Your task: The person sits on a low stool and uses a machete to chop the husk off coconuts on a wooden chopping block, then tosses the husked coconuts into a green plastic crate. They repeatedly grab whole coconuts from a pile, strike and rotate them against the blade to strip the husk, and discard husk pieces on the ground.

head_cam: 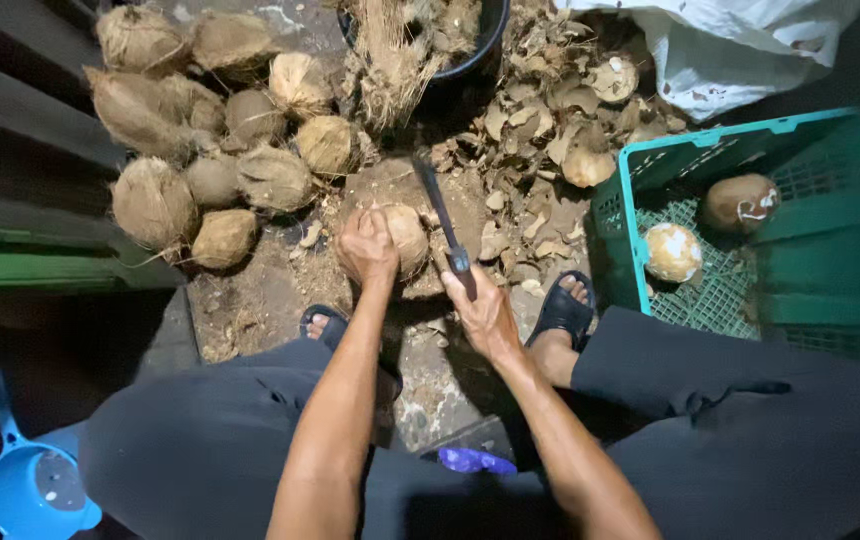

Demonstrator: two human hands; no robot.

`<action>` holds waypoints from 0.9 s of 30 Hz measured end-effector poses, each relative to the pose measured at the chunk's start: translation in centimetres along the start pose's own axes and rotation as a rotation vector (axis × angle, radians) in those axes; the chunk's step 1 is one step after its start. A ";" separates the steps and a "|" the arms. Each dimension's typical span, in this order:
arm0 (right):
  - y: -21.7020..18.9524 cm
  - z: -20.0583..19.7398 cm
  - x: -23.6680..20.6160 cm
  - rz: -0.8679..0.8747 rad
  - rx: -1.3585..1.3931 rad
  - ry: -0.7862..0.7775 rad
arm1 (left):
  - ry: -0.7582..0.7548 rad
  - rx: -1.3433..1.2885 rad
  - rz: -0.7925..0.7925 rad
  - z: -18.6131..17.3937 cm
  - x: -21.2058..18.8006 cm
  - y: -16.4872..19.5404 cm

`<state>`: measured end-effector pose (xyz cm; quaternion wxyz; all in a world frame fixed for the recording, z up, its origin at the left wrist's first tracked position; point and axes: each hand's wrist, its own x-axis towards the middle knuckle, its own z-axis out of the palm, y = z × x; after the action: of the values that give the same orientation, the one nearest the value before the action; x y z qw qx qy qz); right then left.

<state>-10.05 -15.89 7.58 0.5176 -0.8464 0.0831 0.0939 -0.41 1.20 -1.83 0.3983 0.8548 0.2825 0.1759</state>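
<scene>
My left hand [366, 246] grips a brown husked coconut [405, 236] resting on a worn block on the ground between my feet. My right hand [482, 312] is closed on the handle of a long dark knife [438, 215], whose blade points away from me and lies just right of the coconut. My legs in dark trousers spread to both sides, with black sandals on my feet.
A heap of husked coconuts [212, 130] lies at the upper left. Husk scraps [540, 120] litter the ground ahead. A green plastic crate [800, 250] at the right holds two peeled coconuts [672, 252]. A black tub [485, 40] of fibre, a white sack [730, 50] and a blue scoop [35, 490] stand around.
</scene>
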 end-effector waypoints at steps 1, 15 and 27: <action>0.4 0.0 -0.2 -0.042 0.040 0.030 | -0.013 -0.009 -0.028 0.0 -0.1 -0.1; 7.9 1.4 2.4 -0.037 -0.094 -0.087 | -0.107 -0.129 -0.030 -0.6 0.2 -1.7; -1.0 -2.1 -1.0 0.006 0.349 0.050 | -0.244 -0.158 -0.120 -1.5 1.5 -2.6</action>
<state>-10.66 -17.30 9.59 0.6542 -0.7455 0.1133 0.0585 -0.89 4.37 -2.79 0.5053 0.8175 0.2678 0.0682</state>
